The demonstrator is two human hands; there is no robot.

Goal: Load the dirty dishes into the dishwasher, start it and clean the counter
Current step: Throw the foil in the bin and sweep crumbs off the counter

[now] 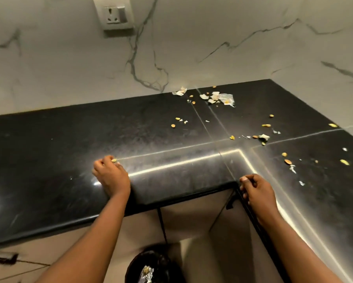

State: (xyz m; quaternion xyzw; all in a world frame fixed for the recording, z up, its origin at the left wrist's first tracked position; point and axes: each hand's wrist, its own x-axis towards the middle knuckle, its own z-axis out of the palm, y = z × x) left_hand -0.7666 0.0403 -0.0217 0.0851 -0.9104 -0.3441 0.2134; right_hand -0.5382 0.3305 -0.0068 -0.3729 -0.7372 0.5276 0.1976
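Pinching shell bit (113, 160) w/ left hand (110, 176) on worktop (49, 156); right hand (257, 193) curled, contents unclear. Scraps (220, 98) still far corner; bin (151, 266) below. Dishwasher unseen.

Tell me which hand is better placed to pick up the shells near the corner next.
Probably the right hand: it is curled at the counter edge, nearer the shells. The left hand already pinches a shell piece farther away.
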